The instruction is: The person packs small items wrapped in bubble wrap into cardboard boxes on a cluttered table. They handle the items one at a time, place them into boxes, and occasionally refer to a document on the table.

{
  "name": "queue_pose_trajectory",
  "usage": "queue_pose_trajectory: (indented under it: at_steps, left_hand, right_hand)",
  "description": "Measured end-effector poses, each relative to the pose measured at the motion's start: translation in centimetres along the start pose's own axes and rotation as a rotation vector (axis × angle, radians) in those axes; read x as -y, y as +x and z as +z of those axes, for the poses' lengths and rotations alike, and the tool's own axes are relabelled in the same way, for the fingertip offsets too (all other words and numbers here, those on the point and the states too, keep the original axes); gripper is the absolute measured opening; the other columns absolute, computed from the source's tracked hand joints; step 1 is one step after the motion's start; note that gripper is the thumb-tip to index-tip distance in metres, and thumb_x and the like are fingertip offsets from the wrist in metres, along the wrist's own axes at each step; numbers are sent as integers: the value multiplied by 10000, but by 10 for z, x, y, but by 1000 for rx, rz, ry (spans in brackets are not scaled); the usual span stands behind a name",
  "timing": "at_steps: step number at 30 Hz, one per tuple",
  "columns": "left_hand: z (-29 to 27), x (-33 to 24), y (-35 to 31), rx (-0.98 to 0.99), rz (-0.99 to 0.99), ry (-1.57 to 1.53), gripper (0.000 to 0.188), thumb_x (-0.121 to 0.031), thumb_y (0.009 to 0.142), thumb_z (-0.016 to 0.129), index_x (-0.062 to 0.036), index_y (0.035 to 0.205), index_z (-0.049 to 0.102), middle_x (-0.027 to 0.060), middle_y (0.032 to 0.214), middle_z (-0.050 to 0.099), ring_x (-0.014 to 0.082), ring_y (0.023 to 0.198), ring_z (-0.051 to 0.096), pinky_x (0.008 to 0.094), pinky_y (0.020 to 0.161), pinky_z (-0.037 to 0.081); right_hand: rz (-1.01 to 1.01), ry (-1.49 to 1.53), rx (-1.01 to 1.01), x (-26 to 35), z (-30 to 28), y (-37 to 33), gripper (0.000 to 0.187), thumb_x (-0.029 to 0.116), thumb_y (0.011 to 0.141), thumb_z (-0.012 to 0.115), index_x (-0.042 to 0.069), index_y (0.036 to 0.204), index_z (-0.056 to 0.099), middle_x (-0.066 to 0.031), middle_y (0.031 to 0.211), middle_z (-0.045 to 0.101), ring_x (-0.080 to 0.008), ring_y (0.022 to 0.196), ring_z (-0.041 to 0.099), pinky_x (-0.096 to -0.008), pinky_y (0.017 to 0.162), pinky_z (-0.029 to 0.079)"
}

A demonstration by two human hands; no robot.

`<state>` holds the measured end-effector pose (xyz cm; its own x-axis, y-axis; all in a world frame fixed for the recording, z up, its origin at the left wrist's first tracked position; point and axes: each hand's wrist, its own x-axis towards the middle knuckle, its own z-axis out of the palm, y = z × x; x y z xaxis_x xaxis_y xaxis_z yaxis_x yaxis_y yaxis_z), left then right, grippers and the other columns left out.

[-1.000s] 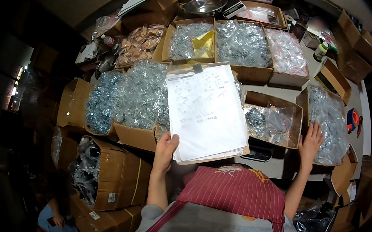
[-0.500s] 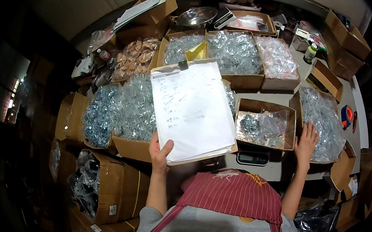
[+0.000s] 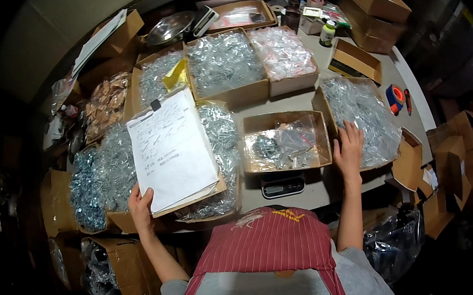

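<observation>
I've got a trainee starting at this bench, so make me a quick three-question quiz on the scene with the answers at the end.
1. Which hand holds the clipboard?
2. True or false: the right hand is gripping the white-capped bottle.
3. What lies right beside the blue-and-orange tape roll? A, a slim red tool; B, a metal bowl; C, a digital scale.

Key:
1. The left hand.
2. False; its fingers are spread at the edge of the clear plastic bags in the box on the right.
3. A.
</observation>
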<state>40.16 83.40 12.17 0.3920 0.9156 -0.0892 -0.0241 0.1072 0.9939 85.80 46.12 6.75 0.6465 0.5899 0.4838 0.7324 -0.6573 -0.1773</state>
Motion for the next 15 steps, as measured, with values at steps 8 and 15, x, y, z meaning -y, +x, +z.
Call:
queue_pose_trajectory:
  at_steps: [8,15]
  left_hand:
    - [52,-39,-18,-253,581,769,405,-19,893,580,-36,1297,605,139,1363,492,259,1227,529,366,915,533]
    - [181,-58,-60,465,407,303,244,-8,926,557,1,1140,674,115,1240,611,181,1123,594,297,921,518]
  right_hand:
    - [-223,433,46,55,-26,19,421,-21,709,637,4,1129,635,-164,1351,572,-374,1199,557,-451,1021,439]
    - [-297,220,412,60,22,48,315,33,781,671,14,1083,582,-143,1236,606,-365,1175,555,-471,1001,424]
